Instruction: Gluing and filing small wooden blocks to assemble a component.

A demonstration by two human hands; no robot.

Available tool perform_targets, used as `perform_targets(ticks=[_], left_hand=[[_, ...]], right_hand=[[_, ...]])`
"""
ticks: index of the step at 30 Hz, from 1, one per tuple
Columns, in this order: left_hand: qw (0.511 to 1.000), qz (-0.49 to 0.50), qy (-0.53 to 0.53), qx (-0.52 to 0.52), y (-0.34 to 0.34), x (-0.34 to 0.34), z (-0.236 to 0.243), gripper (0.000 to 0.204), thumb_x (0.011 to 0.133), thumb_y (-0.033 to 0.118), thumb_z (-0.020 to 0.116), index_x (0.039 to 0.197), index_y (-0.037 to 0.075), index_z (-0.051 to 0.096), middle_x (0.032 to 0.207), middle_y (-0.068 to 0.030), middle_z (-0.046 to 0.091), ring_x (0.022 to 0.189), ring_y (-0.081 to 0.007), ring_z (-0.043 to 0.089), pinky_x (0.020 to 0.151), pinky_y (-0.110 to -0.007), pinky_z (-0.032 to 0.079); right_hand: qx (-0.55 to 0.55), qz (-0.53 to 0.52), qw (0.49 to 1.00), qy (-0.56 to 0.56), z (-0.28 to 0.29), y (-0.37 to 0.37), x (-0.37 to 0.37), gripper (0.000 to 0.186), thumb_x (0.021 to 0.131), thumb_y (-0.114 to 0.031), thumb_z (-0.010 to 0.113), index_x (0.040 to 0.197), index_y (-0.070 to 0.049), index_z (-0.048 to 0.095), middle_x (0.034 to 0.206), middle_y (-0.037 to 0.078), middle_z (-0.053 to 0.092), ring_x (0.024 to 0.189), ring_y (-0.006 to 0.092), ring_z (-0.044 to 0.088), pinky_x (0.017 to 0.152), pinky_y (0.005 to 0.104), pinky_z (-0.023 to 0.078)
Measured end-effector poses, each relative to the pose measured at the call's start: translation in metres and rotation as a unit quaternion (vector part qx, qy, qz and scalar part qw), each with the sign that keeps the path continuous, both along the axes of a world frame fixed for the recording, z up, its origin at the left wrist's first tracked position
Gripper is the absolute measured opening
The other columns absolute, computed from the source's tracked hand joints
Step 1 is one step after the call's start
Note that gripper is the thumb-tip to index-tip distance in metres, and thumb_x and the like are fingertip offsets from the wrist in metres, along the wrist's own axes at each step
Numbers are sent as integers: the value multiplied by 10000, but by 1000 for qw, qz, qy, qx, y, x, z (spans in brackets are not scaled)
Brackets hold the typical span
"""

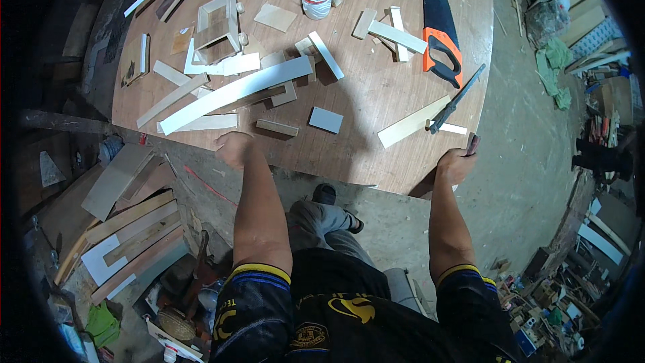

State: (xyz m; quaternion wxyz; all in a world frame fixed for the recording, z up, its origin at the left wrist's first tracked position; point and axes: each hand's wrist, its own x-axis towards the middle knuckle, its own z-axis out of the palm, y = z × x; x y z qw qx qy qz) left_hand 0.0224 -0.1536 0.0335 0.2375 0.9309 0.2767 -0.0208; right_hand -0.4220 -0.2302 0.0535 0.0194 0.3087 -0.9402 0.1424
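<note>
My left hand (pixel 235 150) rests at the near edge of the wooden table (pixel 349 151), its fingers curled and partly hidden. Close to it lie a short wood block (pixel 277 128) and a white strip (pixel 211 122). At the table's near right corner my right hand (pixel 457 165) is closed on a short, dark reddish handle (pixel 474 143); the rest of that object is hidden. Just beyond this hand, a dark rasp-like tool (pixel 457 99) lies across a pale wood strip (pixel 416 121). A small grey-white rectangular piece (pixel 326 120) lies between the hands.
A handsaw (pixel 443 54) with an orange handle lies at the right. Farther back are a small wooden frame (pixel 218 27), a white tub (pixel 316 5) and a long white strip (pixel 242 91). Boards (pixel 127 242) pile up on the left, scraps (pixel 554 316) at the right.
</note>
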Motion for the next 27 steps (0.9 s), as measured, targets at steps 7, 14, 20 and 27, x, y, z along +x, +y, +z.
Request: perform_targets(ticks=[7, 14, 20, 27], left_hand=[[1000, -4, 14, -4, -3, -3, 5, 513, 972, 391, 338, 1085, -58, 559, 969, -277, 665, 909, -444, 661, 813, -542, 527], [999, 4, 4, 33, -7, -4, 7, 513, 971, 386, 335, 1063, -60, 573, 948, -268, 671, 899, -432, 669, 804, -540, 532], [1000, 1, 15, 11, -3, -1, 6, 520, 973, 381, 328, 1073, -71, 565, 960, -271, 670, 908, -432, 669, 816, -539, 533], [999, -5, 24, 21, -9, -10, 21, 528, 974, 385, 324, 1070, -72, 570, 997, -277, 662, 942, -435, 660, 828, -543, 529]], right_hand=[[-13, -5, 1000, 16, -14, 0, -12, 416, 913, -326, 429, 1210, -48, 511, 1146, 226, 603, 1028, 441, 583, 870, 538, 447], [-8, -1, 1000, -9, -4, 0, -4, 438, 929, -295, 401, 1242, -7, 506, 1158, 247, 584, 1059, 446, 561, 903, 545, 422], [-12, 3, 1000, -11, -2, 1, -2, 413, 919, -286, 415, 1212, -11, 512, 1148, 247, 589, 1049, 445, 566, 893, 547, 422], [-22, 10, 1000, -12, -5, 1, -7, 409, 921, -294, 413, 1207, -20, 514, 1146, 243, 593, 1052, 444, 566, 895, 548, 423]])
